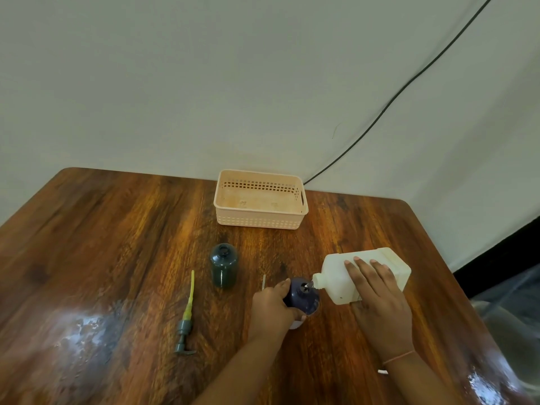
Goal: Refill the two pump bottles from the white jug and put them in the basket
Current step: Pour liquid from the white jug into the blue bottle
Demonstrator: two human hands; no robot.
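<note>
While your right hand [377, 290] grips the white jug [365, 273] tipped on its side, the jug's spout sits right at the open mouth of the dark blue bottle [302, 295], and a thin stream seems to run between them, though it is too small to be sure. Your left hand [271, 305] is wrapped around the blue bottle's left side, holding it on the wooden table [102, 258]. Something white shows under that hand at the bottle's base; you cannot tell what it is. Left of the blue bottle and a little farther from you stands the dark green bottle [224, 266], upright, mouth open, apart from both hands. Farther left of the blue bottle lies a grey pump head with a yellow tube [187, 317], flat on the table. A thin pale tube [264, 282] lies just left of the blue bottle. Beyond the blue bottle, at the table's far edge, sits the peach basket [260, 220]. A black cable [409, 83] runs across the wall behind it.
</note>
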